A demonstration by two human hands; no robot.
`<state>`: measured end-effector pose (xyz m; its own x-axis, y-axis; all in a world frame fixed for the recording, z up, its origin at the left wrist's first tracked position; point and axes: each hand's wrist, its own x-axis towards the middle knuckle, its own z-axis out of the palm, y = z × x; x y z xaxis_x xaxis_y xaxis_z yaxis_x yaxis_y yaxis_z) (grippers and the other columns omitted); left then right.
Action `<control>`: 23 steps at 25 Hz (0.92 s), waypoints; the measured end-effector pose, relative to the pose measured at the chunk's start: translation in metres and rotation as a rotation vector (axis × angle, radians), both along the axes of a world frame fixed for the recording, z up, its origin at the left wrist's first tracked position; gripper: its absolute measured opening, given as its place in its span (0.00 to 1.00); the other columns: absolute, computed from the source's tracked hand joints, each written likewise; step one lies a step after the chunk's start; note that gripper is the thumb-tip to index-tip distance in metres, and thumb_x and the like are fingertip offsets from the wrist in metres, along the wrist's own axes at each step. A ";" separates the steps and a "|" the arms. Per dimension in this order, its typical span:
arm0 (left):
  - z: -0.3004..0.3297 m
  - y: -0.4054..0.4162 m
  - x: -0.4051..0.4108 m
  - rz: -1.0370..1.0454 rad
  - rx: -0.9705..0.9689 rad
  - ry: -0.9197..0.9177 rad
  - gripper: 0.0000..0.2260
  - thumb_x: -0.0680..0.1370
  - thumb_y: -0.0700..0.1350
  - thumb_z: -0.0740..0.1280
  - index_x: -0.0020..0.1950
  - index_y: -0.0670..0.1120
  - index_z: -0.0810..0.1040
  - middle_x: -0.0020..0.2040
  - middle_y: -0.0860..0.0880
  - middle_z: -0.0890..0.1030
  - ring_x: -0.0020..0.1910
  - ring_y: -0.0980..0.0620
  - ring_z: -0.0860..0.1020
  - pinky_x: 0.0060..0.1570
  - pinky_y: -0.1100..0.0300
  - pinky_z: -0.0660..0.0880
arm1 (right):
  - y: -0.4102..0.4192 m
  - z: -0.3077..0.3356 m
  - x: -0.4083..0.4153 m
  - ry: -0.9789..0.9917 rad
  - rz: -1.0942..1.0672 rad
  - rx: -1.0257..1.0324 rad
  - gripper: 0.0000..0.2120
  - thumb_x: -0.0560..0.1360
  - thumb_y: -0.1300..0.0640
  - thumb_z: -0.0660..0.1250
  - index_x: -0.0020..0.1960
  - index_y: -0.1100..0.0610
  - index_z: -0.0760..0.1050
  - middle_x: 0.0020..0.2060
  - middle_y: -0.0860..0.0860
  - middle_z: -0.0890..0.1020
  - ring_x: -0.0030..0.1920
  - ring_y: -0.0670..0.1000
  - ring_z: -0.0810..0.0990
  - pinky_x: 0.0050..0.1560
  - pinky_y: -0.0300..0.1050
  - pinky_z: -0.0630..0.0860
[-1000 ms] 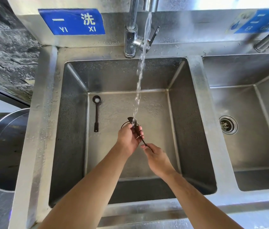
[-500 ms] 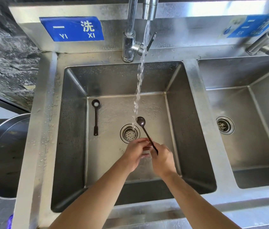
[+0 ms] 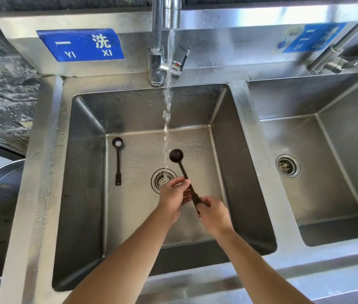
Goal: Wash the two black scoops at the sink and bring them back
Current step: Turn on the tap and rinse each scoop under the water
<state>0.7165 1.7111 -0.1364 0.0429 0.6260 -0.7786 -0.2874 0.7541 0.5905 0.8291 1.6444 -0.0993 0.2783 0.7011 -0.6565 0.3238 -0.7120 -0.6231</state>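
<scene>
Both my hands, left (image 3: 173, 199) and right (image 3: 214, 215), gripping scoop (image 3: 183, 170) beside stream; second scoop (image 3: 117, 160) lies unwashed, white residue inside.

Both my arms are stretched out forward, bare to the elbow. My left hand (image 3: 172, 199) pinches with thumb and fingertips, and my right hand (image 3: 214, 212) sits just beside it, fingers curled tight in a grip.
</scene>
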 end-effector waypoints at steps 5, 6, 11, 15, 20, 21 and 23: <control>-0.010 0.025 0.035 0.043 0.064 0.149 0.06 0.77 0.39 0.73 0.54 0.42 0.83 0.46 0.39 0.85 0.43 0.43 0.83 0.49 0.47 0.82 | 0.021 -0.014 0.033 0.033 -0.033 -0.014 0.12 0.77 0.61 0.63 0.46 0.49 0.84 0.33 0.47 0.84 0.31 0.47 0.79 0.28 0.38 0.74; -0.013 0.029 0.043 0.036 0.059 0.160 0.06 0.77 0.38 0.73 0.53 0.41 0.83 0.46 0.38 0.85 0.43 0.42 0.83 0.51 0.45 0.82 | 0.026 -0.020 0.038 0.049 -0.067 -0.018 0.12 0.77 0.62 0.63 0.44 0.51 0.84 0.32 0.49 0.84 0.31 0.49 0.78 0.31 0.42 0.75; -0.043 0.053 0.072 -0.090 0.099 0.205 0.14 0.73 0.27 0.67 0.50 0.42 0.84 0.41 0.42 0.85 0.42 0.41 0.83 0.51 0.43 0.83 | 0.067 -0.074 0.051 0.087 -0.199 -0.009 0.13 0.79 0.64 0.64 0.43 0.56 0.85 0.34 0.54 0.83 0.37 0.54 0.79 0.42 0.50 0.79; -0.075 0.072 0.075 -0.148 0.153 0.252 0.15 0.73 0.25 0.66 0.46 0.44 0.84 0.40 0.43 0.85 0.40 0.45 0.83 0.45 0.52 0.82 | 0.095 -0.117 0.042 0.057 -0.302 0.049 0.12 0.78 0.62 0.66 0.43 0.55 0.87 0.39 0.53 0.87 0.41 0.55 0.83 0.47 0.48 0.82; -0.111 0.101 0.090 -0.264 0.228 0.393 0.17 0.74 0.28 0.68 0.60 0.39 0.83 0.52 0.42 0.86 0.50 0.47 0.83 0.53 0.55 0.81 | 0.112 -0.154 0.042 0.031 -0.513 0.099 0.10 0.77 0.61 0.67 0.47 0.57 0.88 0.40 0.52 0.87 0.39 0.52 0.82 0.37 0.39 0.72; -0.117 0.106 0.096 -0.285 0.240 0.417 0.17 0.74 0.29 0.69 0.61 0.39 0.82 0.54 0.42 0.85 0.53 0.47 0.83 0.58 0.54 0.80 | 0.115 -0.159 0.042 0.017 -0.550 0.106 0.10 0.78 0.62 0.66 0.48 0.57 0.88 0.39 0.52 0.87 0.39 0.52 0.82 0.37 0.38 0.72; -0.127 0.113 0.105 -0.313 0.255 0.466 0.16 0.74 0.30 0.70 0.61 0.40 0.83 0.56 0.42 0.85 0.56 0.46 0.83 0.62 0.52 0.79 | 0.122 -0.167 0.043 0.007 -0.627 0.135 0.10 0.78 0.62 0.66 0.49 0.58 0.87 0.39 0.51 0.86 0.41 0.52 0.82 0.37 0.38 0.71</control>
